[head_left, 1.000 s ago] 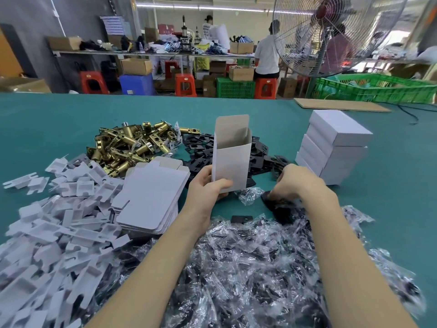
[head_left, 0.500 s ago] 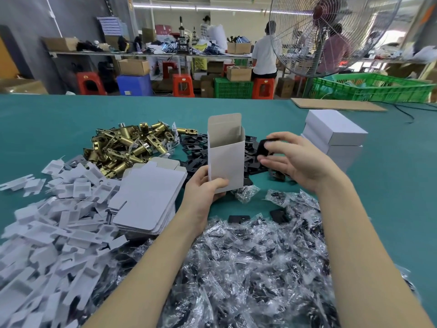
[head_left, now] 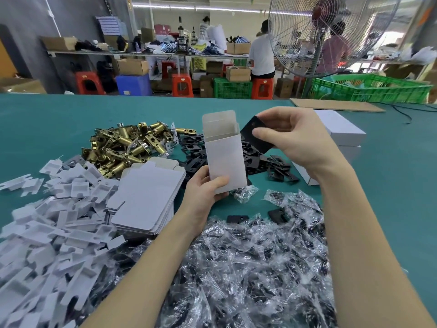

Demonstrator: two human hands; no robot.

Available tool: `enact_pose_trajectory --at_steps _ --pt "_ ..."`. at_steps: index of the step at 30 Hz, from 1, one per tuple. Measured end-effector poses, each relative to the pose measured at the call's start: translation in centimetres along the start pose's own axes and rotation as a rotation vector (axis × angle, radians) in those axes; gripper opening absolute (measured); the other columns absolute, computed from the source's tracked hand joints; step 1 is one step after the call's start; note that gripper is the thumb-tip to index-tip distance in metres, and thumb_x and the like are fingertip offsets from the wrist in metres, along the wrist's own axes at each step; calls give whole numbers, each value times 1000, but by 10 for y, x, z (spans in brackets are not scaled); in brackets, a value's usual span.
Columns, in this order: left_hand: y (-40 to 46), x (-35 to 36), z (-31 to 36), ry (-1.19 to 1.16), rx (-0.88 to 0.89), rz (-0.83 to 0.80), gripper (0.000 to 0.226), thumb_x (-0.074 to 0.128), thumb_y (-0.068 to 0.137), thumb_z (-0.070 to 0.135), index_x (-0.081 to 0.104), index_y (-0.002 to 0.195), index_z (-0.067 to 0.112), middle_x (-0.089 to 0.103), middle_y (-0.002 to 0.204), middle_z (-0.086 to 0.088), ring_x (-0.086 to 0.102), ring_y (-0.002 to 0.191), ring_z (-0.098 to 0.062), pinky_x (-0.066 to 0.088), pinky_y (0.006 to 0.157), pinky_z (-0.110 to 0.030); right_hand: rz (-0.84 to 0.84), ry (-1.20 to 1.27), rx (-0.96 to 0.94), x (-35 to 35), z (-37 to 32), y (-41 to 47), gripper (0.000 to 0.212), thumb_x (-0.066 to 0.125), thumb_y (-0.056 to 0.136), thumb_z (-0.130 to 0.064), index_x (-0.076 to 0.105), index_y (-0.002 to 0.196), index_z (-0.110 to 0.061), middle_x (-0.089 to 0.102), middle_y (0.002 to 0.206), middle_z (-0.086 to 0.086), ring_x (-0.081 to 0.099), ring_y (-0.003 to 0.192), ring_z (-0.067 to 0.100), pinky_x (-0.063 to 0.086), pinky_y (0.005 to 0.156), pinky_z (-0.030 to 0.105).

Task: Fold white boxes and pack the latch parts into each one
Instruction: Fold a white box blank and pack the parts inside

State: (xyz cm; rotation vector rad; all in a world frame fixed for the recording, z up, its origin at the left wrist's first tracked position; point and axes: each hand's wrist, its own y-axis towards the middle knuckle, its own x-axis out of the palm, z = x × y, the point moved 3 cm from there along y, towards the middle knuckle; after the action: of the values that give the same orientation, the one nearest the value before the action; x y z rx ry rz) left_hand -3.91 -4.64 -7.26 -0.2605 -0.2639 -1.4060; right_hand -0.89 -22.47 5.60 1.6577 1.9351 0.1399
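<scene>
— So, what does each hand have?

— The right hand point(head_left: 298, 138) pinches a flat black plate point(head_left: 256, 136) between thumb and fingers. The left hand point(head_left: 205, 188) grips the bottom of 1 erected white box point(head_left: 224, 155), thumb across its front face.

— Where does the plate lie from the box?

— Just right of the box's open mouth, level with the raised top flap, tilted. The box's long axis stands upright, so I'd judge the plate must travel left and down into the opening.

— And around them?

— Flat box blanks point(head_left: 146, 197) left, brass latches point(head_left: 127, 145) behind, bagged parts point(head_left: 248, 268) near, on the green table point(head_left: 390, 185).
</scene>
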Motion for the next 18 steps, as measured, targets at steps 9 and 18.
enact_pose_trajectory --at_steps 9,18 --pt "-6 8 -1 60 -33 -202 33 75 91 16 64 122 12 77 108 -9 76 86 -33 59 67 -26 138 -17 -37 -11 -1 4 16 68 98 -18 75 96 -32 77 83 -9 74 83 8 59 73 25" --pt "-12 14 -2 201 -52 -376 48 77 80 31 65 125 18 77 108 1 77 84 -29 57 60 -23 127 -265 -97 3 10 11 15 63 100 -22 71 101 -34 71 92 -13 66 83 21 54 75 31"
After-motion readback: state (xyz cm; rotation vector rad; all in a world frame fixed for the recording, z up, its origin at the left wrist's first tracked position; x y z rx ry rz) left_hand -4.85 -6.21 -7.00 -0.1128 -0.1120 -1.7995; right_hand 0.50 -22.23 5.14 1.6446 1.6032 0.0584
